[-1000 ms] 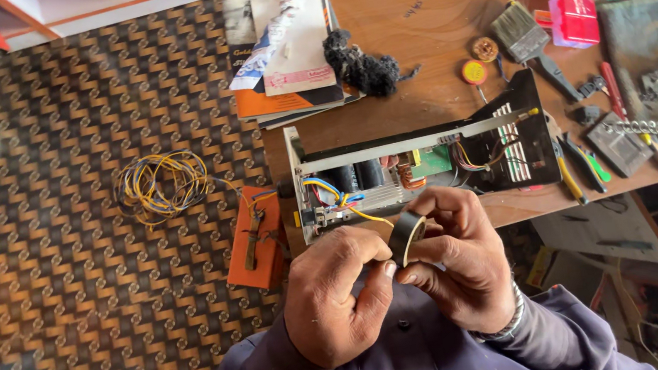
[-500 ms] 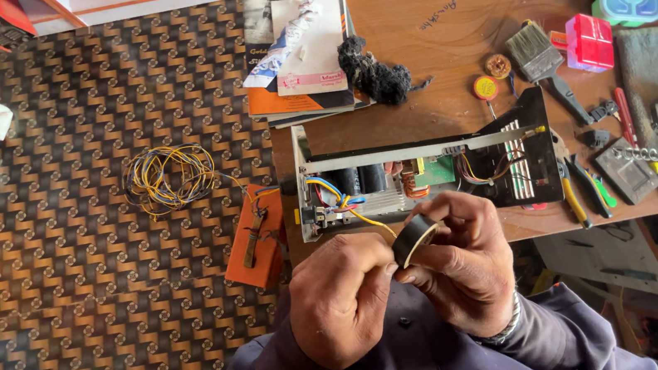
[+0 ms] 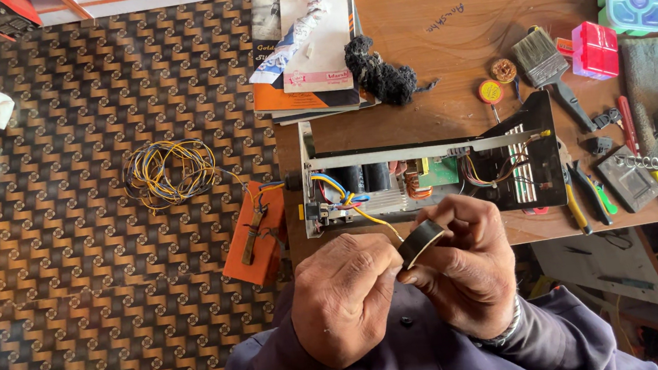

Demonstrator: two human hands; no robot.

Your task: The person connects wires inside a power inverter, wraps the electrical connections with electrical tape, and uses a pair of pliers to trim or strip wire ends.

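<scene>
Tape roll: black roll of tape (image 3: 421,240), pinched between both hands just in front of the worktop edge.
Left hand (image 3: 347,296): curled, fingertips touching the roll.
Right hand (image 3: 469,272): closed around the roll from the right.
Yellow wire (image 3: 366,215): running from the open metal chassis (image 3: 428,177) to the hands.
Worktop (image 3: 454,44): brown wood, scattered tools, paintbrush (image 3: 544,66).
Floor (image 3: 109,304): brown patterned covering, wire coil (image 3: 169,173).
Packages: stacked booklets (image 3: 304,46) at the worktop's left corner; red box (image 3: 597,50) and pale green box (image 3: 633,3) far right.
</scene>
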